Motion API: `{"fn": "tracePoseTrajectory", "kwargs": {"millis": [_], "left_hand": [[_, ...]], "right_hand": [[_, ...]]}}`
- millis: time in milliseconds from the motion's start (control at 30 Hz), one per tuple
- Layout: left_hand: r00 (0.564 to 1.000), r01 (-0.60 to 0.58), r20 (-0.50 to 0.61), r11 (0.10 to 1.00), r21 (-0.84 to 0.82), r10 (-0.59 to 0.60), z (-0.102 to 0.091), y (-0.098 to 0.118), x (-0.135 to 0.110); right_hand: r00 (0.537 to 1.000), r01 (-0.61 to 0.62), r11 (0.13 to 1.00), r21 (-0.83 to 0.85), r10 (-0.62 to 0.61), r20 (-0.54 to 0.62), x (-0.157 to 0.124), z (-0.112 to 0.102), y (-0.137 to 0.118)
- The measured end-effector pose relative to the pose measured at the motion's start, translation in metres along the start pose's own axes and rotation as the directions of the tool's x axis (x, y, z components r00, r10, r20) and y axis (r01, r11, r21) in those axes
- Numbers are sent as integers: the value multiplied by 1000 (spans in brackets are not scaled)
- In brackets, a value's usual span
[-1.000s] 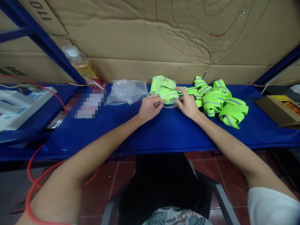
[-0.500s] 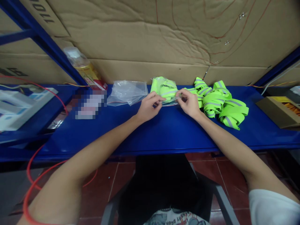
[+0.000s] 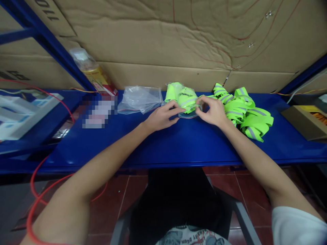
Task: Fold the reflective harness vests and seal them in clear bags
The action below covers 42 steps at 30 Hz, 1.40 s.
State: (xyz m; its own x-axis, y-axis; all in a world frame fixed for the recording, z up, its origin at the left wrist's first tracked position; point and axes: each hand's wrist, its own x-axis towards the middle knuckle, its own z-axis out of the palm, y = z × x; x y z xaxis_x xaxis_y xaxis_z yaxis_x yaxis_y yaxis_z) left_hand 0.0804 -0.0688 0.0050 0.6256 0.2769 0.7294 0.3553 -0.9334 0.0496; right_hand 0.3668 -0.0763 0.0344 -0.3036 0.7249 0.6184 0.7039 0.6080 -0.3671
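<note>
A clear zip-lock bag (image 3: 188, 115) lies in front of me with rolled neon-yellow reflective strap (image 3: 187, 98) inside it. Its zip edge faces my side of the table. My left hand (image 3: 163, 117) is at the bag's left, thumb and forefinger apart, with the forefinger's tip at the plastic. At the right edge of the bag, my right hand (image 3: 212, 110) has its thumb and forefinger curled close together on the plastic. A heap of loose neon-yellow reflective straps (image 3: 245, 112) lies just right of that hand.
Flat clear bags (image 3: 140, 98) are stacked left of my hands. Farther left stand a bottle (image 3: 94, 73) and a blurred-out item (image 3: 99, 114). An open carton (image 3: 301, 119) sits at the right end of the blue table (image 3: 178, 146). Cardboard (image 3: 143, 44) walls the back.
My left thumb and forefinger have parted from the bag's zip edge they pinched. The filled bag has shifted slightly right, its front edge lying lower, and my right hand stays at its right side.
</note>
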Motion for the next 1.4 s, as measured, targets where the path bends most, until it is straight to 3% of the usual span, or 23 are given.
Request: {"fn": "tracePoseTrajectory", "kwargs": {"millis": [100, 200, 300, 500, 733, 867, 1033, 1200, 1300, 1400], "left_hand": [[997, -70, 35, 979, 192, 64, -3, 0, 0], [992, -122, 28, 939, 321, 119, -5, 1, 1], [986, -161, 13, 911, 379, 169, -6, 2, 2], [980, -195, 59, 885, 422, 188, -5, 1, 2], [989, -148, 44, 915, 375, 142, -6, 2, 3], [995, -102, 27, 901, 422, 100, -5, 4, 4], [994, 3, -103, 933, 359, 37, 5, 5, 1], [988, 68, -155, 953, 294, -23, 7, 11, 3], [983, -17, -172, 957, 290, 69, -2, 22, 8], [973, -84, -173, 930, 357, 154, -10, 32, 12]], "right_hand": [[990, 141, 987, -71, -140, 22, 1, -7, 2], [958, 270, 960, -70, -261, 117, -1, -6, -3], [933, 317, 944, -87, -295, 204, -5, 3, -12], [935, 326, 918, -227, -278, 220, -12, 22, -23], [934, 332, 890, -311, -264, 241, -15, 25, -31], [959, 241, 912, -333, -170, 229, -14, 21, -34], [972, 141, 928, -345, -63, 228, -17, 20, -45], [970, -25, 954, -300, 96, 223, -19, 28, -44], [985, -5, 976, -218, 42, 165, -20, 30, -33], [987, 157, 977, -141, -150, 63, -17, 30, -21]]}}
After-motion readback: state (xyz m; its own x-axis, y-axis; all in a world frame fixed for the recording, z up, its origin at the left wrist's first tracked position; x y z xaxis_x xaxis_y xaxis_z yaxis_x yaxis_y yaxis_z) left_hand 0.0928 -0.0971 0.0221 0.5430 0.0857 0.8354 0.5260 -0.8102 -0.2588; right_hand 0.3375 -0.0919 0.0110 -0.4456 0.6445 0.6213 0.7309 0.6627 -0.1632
